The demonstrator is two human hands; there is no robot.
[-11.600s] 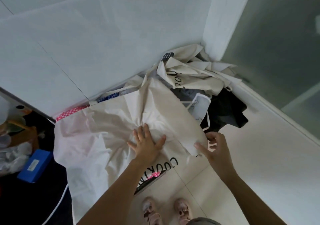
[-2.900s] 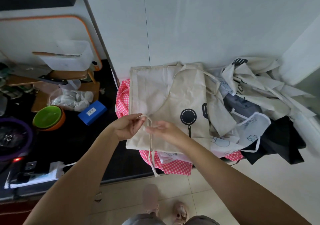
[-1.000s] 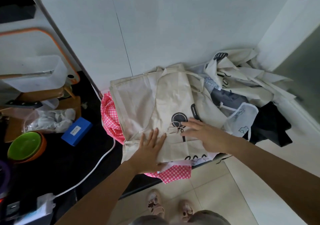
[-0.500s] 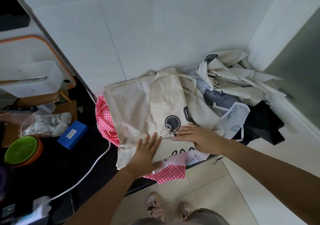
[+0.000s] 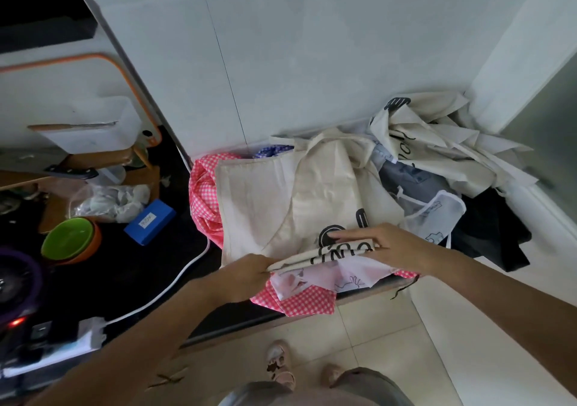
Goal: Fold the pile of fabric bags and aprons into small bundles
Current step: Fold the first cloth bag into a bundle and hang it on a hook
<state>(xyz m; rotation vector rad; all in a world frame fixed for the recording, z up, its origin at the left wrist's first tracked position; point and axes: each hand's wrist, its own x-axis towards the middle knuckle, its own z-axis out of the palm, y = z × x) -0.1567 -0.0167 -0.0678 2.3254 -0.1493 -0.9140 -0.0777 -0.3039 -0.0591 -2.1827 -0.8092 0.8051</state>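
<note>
A cream apron (image 5: 299, 205) with black pan prints lies flat on the dark counter, over a pink checked cloth (image 5: 204, 193). Its near hem with black lettering is lifted off the counter. My left hand (image 5: 246, 273) grips the hem's left corner. My right hand (image 5: 379, 243) pinches the hem's right end, fingers over the pan print. To the right sits a crumpled pile of cream bags (image 5: 437, 149), a white mesh apron (image 5: 437, 215) and black fabric (image 5: 490, 233).
Left of the fabric on the black counter (image 5: 175, 249) are a blue box (image 5: 150, 221), a green bowl (image 5: 68, 240), a plastic bag, a white cable (image 5: 175, 277) and a power strip. A tiled wall stands behind. My feet are on the floor tiles below.
Both hands were pressing flat on the apron; now they have taken hold of its near hem and raised it off the counter.
</note>
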